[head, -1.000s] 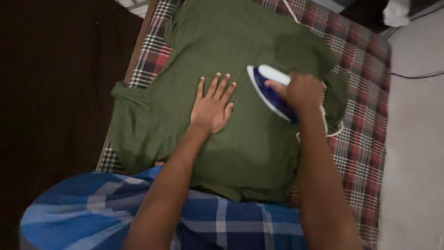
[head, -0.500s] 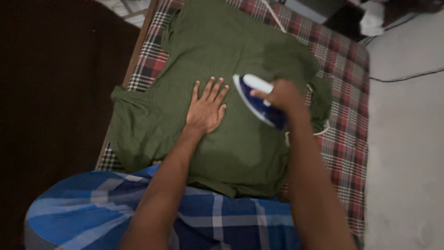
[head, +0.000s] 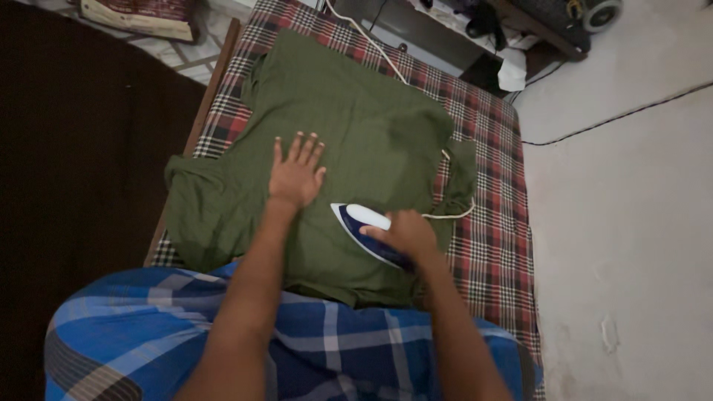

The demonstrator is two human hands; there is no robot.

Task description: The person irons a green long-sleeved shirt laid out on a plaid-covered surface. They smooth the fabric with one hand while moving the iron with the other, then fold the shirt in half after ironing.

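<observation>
1. Both hands are on the green shirt (head: 356, 148): the left hand (head: 295, 177) lies flat on it with the fingers spread and grasps nothing, and the right hand (head: 407, 235) is clenched around the white handle of the iron (head: 364, 232).
2. This shirt is dark olive green, of plain cloth with a few soft wrinkles, and it is spread over the red and white checked cover (head: 490, 223) of the surface.
3. On the shirt, the iron is blue with a white handle; it stands on the lower part of the cloth, with its pointed nose turned to the left hand, which is just beside it.
4. A white cord (head: 371, 44) runs over the checked cover from the far end of the shirt and curves around its right side.
5. Left of the shirt the wooden edge (head: 212, 89) of the surface shows, and one sleeve hangs over it.
6. Right of the shirt there is a wide strip of checked cover, and then the grey floor (head: 631, 223).
</observation>
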